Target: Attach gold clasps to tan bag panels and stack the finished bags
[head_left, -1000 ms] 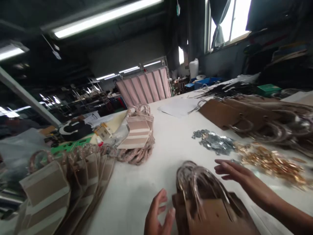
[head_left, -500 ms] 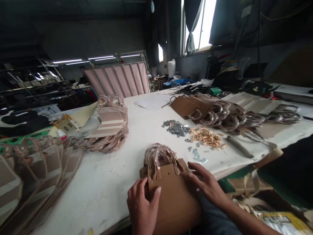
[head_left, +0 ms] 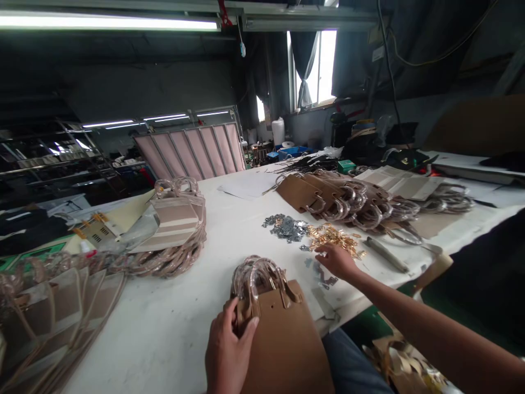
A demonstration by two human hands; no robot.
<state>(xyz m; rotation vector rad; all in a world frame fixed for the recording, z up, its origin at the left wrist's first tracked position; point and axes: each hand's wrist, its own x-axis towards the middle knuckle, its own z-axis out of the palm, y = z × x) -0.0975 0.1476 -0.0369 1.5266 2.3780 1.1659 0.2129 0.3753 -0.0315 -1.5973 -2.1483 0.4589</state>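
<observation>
A stack of brown bag panels [head_left: 283,334] lies at the table's front edge, its looped handles [head_left: 260,273] wrapped in clear plastic. My left hand [head_left: 232,345] grips the left edge of this stack, thumb on the front face and fingers behind. Out to the right, my right hand [head_left: 338,261] is at the near edge of a heap of small gold metal clasps [head_left: 334,236], fingers drawn together. Whatever is between its fingertips is too small to make out. Beside the gold heap lies a pile of grey metal plates [head_left: 287,227].
More brown panels with wrapped handles [head_left: 328,194] are heaped at the back right. Further handled panels [head_left: 176,224] and a fanned row [head_left: 69,312] occupy the left side. A grey bar-shaped tool [head_left: 386,254] rests near the right edge; a white sheet [head_left: 241,189] lies farther back.
My right hand has left the right side of the panel stack and moved forward to the gold clasps. My left hand keeps its grip. The view has tilted upward.
</observation>
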